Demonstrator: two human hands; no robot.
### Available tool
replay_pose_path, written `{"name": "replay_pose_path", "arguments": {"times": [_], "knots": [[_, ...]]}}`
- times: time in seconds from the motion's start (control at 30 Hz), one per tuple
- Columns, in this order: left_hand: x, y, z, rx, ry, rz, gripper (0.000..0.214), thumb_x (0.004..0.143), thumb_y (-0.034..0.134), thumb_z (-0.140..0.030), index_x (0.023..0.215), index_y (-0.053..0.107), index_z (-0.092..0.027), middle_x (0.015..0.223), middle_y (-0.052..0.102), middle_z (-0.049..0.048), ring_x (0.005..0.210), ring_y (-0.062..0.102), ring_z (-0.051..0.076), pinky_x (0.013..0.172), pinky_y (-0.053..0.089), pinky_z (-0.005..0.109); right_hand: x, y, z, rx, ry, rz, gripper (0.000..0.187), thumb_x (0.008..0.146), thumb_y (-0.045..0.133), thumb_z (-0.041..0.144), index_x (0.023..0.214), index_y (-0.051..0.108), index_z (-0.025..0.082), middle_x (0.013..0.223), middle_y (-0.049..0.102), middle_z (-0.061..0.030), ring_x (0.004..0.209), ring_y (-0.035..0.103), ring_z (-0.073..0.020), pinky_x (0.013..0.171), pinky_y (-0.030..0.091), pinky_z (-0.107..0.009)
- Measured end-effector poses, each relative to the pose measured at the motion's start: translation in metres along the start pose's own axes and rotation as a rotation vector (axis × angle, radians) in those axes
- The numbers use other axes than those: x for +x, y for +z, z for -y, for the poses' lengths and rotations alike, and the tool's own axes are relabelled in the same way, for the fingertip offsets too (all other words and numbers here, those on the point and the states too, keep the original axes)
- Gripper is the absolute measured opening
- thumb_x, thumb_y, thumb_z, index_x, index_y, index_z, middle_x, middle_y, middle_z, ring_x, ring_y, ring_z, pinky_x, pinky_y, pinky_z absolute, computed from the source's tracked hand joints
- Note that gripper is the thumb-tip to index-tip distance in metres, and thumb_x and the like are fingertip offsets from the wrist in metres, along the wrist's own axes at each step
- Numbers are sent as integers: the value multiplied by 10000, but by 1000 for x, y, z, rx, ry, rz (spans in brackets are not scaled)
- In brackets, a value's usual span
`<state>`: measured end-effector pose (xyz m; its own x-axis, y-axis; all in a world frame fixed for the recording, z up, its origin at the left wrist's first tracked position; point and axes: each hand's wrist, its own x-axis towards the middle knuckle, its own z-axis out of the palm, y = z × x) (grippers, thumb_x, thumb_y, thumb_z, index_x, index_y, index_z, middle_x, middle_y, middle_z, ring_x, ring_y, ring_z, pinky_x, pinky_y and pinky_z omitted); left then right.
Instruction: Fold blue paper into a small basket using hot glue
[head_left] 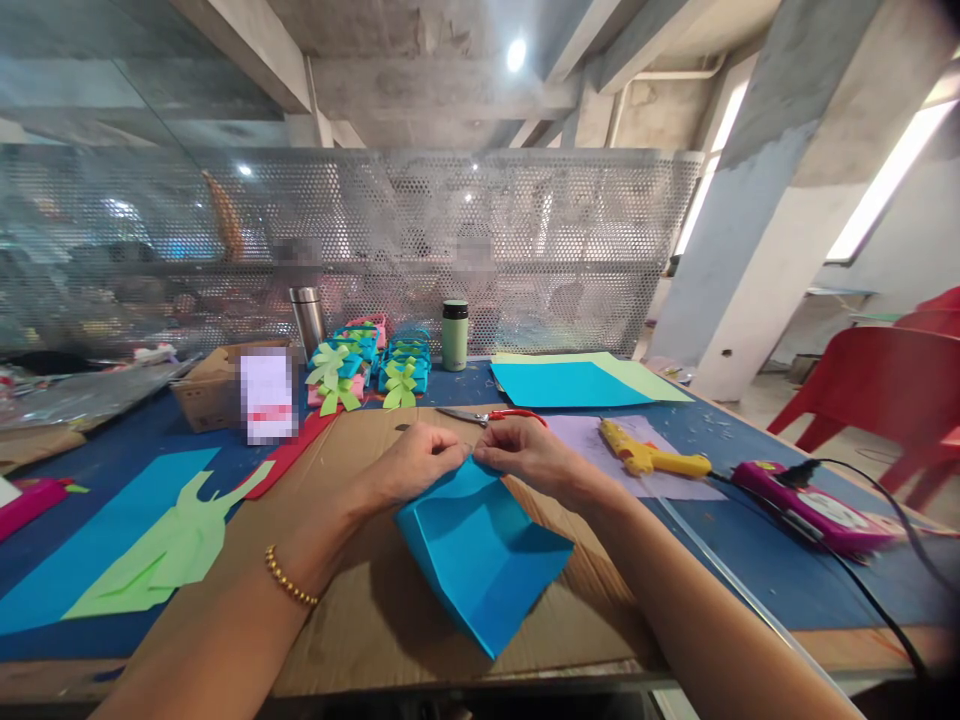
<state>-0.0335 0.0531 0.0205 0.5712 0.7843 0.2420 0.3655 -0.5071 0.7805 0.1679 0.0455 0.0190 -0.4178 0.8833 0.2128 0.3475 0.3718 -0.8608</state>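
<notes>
Folded blue sheet [480, 555] lies at frame centre on the worktop [750, 580], its top edge pinched by left hand [416, 462] and right hand [529, 455]. I judge folding under way, gluing not begun: glue gun [652, 455] lies apart at right, and finished baskets [375, 365] stand behind.

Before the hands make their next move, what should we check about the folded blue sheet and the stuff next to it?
1. Left hand and right hand both pinch the top edge of the folded blue sheet: ok.
2. Sheet rests on the brown cardboard mat: ok.
3. Red-handled scissors lie with blades shut, just behind the hands: ok.
4. Yellow glue gun lies clear of the sheet: ok.
5. Glue gun cool: cannot tell.
</notes>
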Motion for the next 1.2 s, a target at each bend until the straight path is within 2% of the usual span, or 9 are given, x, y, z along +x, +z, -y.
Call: {"name": "replay_pose_path", "arguments": {"times": [0.2, 0.3, 0.4, 0.47, 0.63, 0.8, 0.9, 1.07, 1.2], "knots": [[0, 0, 1, -20, -5, 7, 343, 837, 490, -369, 564, 375, -195, 586, 317, -49, 561, 290, 100, 498, 214, 242, 0, 1, -1, 2, -22, 17, 250, 772, 672, 380, 697, 587, 157, 640, 498, 26, 605, 421, -103, 532, 312, -235], [0, -1, 4, -21, -20, -21, 329, 847, 488, -368, 579, 454, -181, 581, 366, -43, 559, 324, 103, 499, 233, 241, 0, 1, 0, -31, -34, 2, 235, 783, 644, 365, 694, 573, 159, 641, 488, 26, 605, 414, -103, 526, 307, -232], [2, -2, 7, -27, -17, -70, 285, 860, 496, -378, 705, 585, -156, 664, 503, -14, 619, 419, 119, 544, 310, 236, 0, 0, 1, -59, -44, -19, 232, 792, 624, 356, 684, 557, 162, 640, 482, 25, 608, 408, -103, 523, 303, -231], [3, -1, 9, -42, 8, -88, 269, 857, 522, -390, 776, 617, -151, 725, 549, 0, 668, 460, 127, 582, 348, 235, 0, -1, 0, -80, -50, -31, 227, 794, 619, 347, 679, 554, 163, 637, 485, 23, 607, 406, -104, 520, 300, -230], [5, 1, 10, -97, 46, -64, 302, 815, 621, -444, 746, 597, -151, 692, 522, -13, 641, 443, 121, 564, 340, 233, 2, 1, -6, -118, -58, -45, 197, 795, 623, 326, 696, 578, 161, 637, 520, 19, 600, 439, -105, 509, 307, -225], [3, 0, 10, -14, 11, -34, 308, 824, 582, -438, 705, 589, -154, 641, 489, -25, 600, 406, 113, 540, 305, 234, 4, 4, -9, -130, -70, -24, 182, 791, 637, 321, 707, 599, 164, 638, 549, 20, 597, 460, -109, 518, 315, -232], [3, -1, 10, -2, 9, -23, 292, 817, 572, -420, 693, 585, -157, 631, 477, -26, 597, 400, 115, 538, 294, 237, 2, 2, -4, -117, -74, 2, 238, 813, 618, 356, 670, 579, 169, 613, 527, 25, 573, 445, -106, 513, 313, -237], [4, -1, 9, 5, 20, -36, 271, 820, 545, -397, 698, 579, -157, 652, 477, -20, 624, 412, 123, 565, 310, 247, -1, -3, 6, -100, -73, -1, 292, 863, 537, 383, 654, 571, 181, 624, 568, 1, 593, 502, -121, 563, 397, -244], [4, -1, 8, 13, 27, -48, 268, 817, 551, -387, 684, 570, -156, 648, 472, -20, 627, 405, 124, 566, 300, 251, 1, -3, 2, -141, -78, 26, 324, 844, 567, 407, 615, 528, 181, 590, 505, 20, 559, 441, -108, 509, 322, -238]]}}
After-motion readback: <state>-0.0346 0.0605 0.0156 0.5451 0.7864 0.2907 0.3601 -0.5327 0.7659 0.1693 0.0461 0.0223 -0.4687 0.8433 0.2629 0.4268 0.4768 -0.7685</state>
